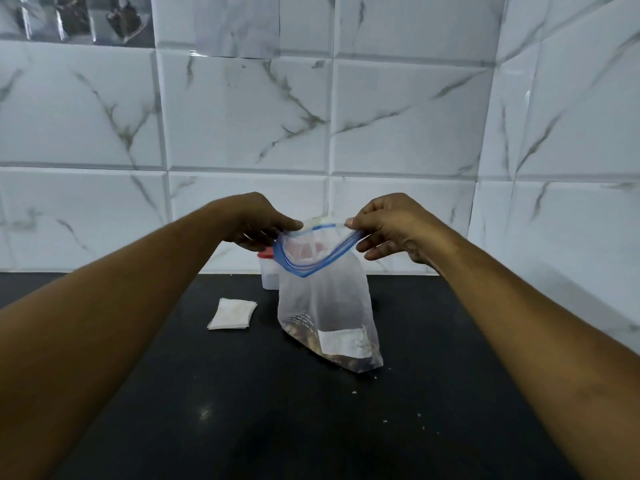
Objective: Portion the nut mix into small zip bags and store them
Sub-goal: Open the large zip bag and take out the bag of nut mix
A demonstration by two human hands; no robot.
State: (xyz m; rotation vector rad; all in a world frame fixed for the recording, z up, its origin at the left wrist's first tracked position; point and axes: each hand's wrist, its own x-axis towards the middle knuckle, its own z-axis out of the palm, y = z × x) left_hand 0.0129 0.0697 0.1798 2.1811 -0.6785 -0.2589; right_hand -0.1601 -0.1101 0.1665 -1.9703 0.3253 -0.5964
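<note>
A clear zip bag [325, 303] with a blue zip strip stands upright on the black counter [242, 393]. Brown nut mix lies in its bottom, and a white label shows on its front. My left hand [259, 220] pinches the left end of the bag's top edge. The right end of that edge is pinched by my right hand [388, 226]. The bag's mouth gapes open between the two hands. A small stack of flat white zip bags [232, 314] lies on the counter to the left of the big bag.
A small clear container with a red lid [268, 271] stands behind the bag against the marble-tiled wall [242, 116]. Crumbs are scattered on the counter to the right of the bag. The wall turns a corner at the right.
</note>
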